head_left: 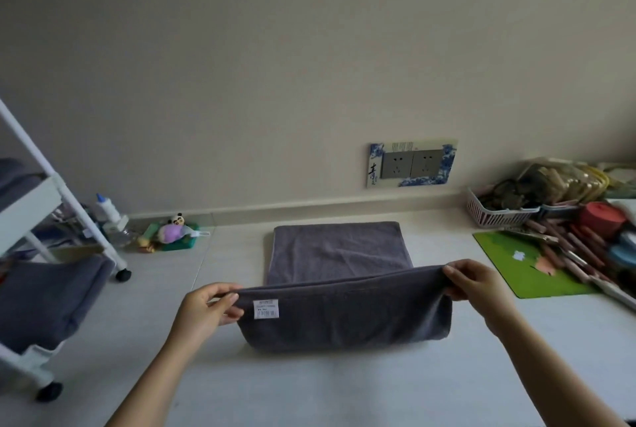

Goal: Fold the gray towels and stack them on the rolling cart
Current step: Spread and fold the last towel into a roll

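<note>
Towels counted: one gray towel (344, 309) is held up at the centre; at least two more gray towels are seen on the rolling cart (51, 192) at 9 o'clock, one on the upper shelf (13, 175), one on the lower shelf (48, 302).
Hands counted: two.
Left hand (206, 309): the towel's near left corner is pinched between thumb and fingers, just beside the white label (265, 309).
Right hand (478, 283): the near right corner is gripped, fingers curled over the edge.
Towel position: the near part is lifted and doubled over; the far part is laid flat on the white table (309, 392) toward 12 o'clock.
Long axis: the folded edge is stretched from 9 to 3 o'clock between the hands; the flat part runs toward 12 o'clock.
Other things: two wall sockets (411, 165) are seen at 1 o'clock; one white basket (495, 213) and one green mat (530, 268) at 3 o'clock; small toys (172, 232) at 10 o'clock.
</note>
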A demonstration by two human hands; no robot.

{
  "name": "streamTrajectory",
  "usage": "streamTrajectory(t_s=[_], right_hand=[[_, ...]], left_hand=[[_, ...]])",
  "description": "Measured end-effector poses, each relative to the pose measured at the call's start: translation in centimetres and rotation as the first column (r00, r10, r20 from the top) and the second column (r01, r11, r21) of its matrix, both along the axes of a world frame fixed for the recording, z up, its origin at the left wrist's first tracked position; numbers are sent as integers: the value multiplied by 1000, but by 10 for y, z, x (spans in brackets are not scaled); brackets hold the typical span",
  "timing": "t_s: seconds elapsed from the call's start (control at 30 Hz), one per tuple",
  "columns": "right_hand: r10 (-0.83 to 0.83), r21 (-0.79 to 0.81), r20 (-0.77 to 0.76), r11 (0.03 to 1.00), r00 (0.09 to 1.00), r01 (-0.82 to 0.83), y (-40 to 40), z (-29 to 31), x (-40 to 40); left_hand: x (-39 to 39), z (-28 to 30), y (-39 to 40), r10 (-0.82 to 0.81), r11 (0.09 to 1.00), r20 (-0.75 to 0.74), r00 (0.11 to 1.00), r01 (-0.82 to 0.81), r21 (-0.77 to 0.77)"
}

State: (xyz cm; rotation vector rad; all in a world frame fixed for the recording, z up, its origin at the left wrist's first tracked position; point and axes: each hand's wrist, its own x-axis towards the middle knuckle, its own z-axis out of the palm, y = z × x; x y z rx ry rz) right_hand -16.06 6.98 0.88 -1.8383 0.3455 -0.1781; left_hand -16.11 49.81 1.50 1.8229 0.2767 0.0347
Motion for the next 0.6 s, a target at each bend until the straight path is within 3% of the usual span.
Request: streamTrajectory(t_s=[0.23, 0.43, 0.6], right_hand=[[-7, -37, -72, 999, 997, 4, -2, -26, 29], [14, -53, -170, 998, 985, -24, -10, -60, 98], [75, 42, -440, 997, 895, -63, -12, -113, 122]], left_hand=[[39, -29, -7, -29, 964, 21, 999, 22, 265], [111, -67, -26, 52, 971, -34, 998, -42, 237], [130, -125, -38, 113, 992, -271, 956, -93, 86]])
